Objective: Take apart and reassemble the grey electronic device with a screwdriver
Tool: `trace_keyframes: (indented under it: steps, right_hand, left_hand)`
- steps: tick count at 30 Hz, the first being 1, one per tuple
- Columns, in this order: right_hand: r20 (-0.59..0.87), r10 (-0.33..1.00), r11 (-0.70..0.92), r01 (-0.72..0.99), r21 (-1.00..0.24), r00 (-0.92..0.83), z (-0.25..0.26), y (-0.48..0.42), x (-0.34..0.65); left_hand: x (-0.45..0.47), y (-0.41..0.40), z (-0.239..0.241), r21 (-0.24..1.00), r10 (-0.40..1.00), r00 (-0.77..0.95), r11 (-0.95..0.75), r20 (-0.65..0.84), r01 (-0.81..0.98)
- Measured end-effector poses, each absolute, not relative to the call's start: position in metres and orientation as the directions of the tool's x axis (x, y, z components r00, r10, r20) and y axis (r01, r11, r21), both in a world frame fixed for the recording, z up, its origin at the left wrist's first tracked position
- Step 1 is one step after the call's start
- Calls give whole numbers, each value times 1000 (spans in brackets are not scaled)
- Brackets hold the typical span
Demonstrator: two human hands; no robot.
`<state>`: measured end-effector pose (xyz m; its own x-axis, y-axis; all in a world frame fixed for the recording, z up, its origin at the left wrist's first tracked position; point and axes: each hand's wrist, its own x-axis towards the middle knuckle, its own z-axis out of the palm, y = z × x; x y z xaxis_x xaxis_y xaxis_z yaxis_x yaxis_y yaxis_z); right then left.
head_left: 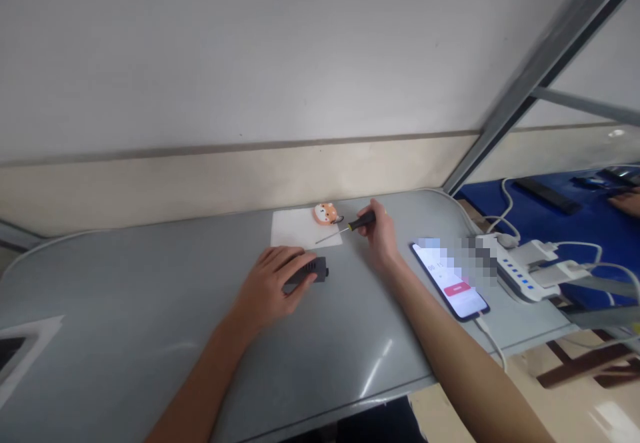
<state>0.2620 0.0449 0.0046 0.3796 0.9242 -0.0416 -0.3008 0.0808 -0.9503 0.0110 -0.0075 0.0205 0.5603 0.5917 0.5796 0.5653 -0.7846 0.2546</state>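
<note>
My left hand [273, 279] lies over a small dark grey box-shaped device [311, 271] on the grey table [150, 309], its fingers curled round the device's left end. My right hand [381, 233] is closed on the black-and-yellow handle of a screwdriver [350, 225]. The thin shaft points left, with its tip over a white sheet of paper [295, 229]. A small orange animal-face object [325, 213] sits at the sheet's far right corner, just beyond the shaft.
A lit phone [450, 281] with a cable lies right of my right forearm. A white power strip [515, 266] with plugs and cables sits at the table's right end. Beyond it is a blue surface [550, 216] with another person's hand [627, 201].
</note>
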Motion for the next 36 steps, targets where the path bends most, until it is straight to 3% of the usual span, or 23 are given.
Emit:
trace_keyframes:
  steps: [2,5,9,16,25,36]
  right_hand:
    - [-16,916,71,-201,-977,401,5,44,260]
    - [19,916,83,-141,-986,401,5,42,258]
    - [46,908,122,-160,-980,416,8,41,264]
    - [70,927,173,-254,-952,368,8,39,269]
    - [79,991,102,-225,-969,108,9,23,240]
    - [86,996,88,-212,-973,16,8,15,229]
  left_hand:
    - [2,-6,25,398,684,496,-722,535,566]
    - [-17,0,34,627,830,437,-552,347,550]
    - [-36,6,46,744,882,451,-392,136,542]
    - [-37,8,43,784,904,420,-319,82,532]
    - [-33,10,34,864,915,395,-261,80,431]
    - [-31,13,28,918,910,399,-246,110,310]
